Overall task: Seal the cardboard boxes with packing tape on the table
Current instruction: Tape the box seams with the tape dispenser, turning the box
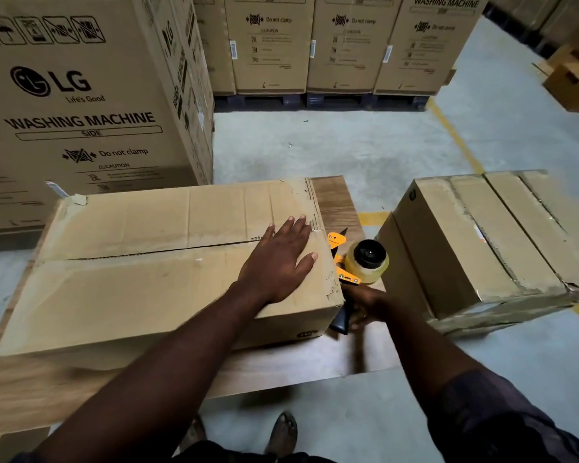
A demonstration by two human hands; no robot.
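A long cardboard box [141, 262] lies on the wooden table [281, 369], its top flaps meeting along an untaped middle seam. My left hand [278, 259] rests flat with straight fingers on the box's right end, over the seam. Just beyond that end stands an orange tape dispenser [351, 262] with a roll of clear tape. My right hand [365, 305] grips its black handle down beside the box; the hand is blurred.
A second cardboard box [488, 235] sits to the right, close to the dispenser. Tall washing-machine cartons [81, 105] stand at the left and along the back on pallets. Yellow lines mark the grey concrete floor [348, 148]. My feet show below the table's near edge.
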